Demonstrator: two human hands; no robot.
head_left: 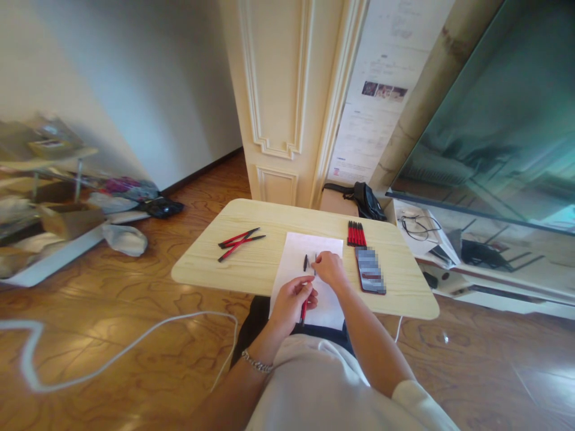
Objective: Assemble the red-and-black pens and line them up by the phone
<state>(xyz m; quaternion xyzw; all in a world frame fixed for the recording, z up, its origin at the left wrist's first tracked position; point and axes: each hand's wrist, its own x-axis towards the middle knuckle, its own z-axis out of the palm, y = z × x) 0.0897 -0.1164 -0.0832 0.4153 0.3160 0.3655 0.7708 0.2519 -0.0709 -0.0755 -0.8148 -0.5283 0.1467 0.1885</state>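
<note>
My left hand [294, 302] is closed around a red pen barrel [304, 311], whose lower end sticks out below the fingers. Just above it, my right hand [329, 267] has its fingertips pinched together over the white sheet of paper [294, 248]; what they grip is too small to make out. A thin dark stick [315, 257] shows right beside those fingertips, perhaps a pen refill. On the paper, left of the right hand, lies a short black pen part [305, 262].
Several red-and-black pens [240, 242] lie crossed on the table [202, 263] at the left. A row of similar pens [356, 233] lies at the right, above a phone [371, 270]. A black bag [368, 200] sits behind the table; a white cable [148, 329] crosses the floor.
</note>
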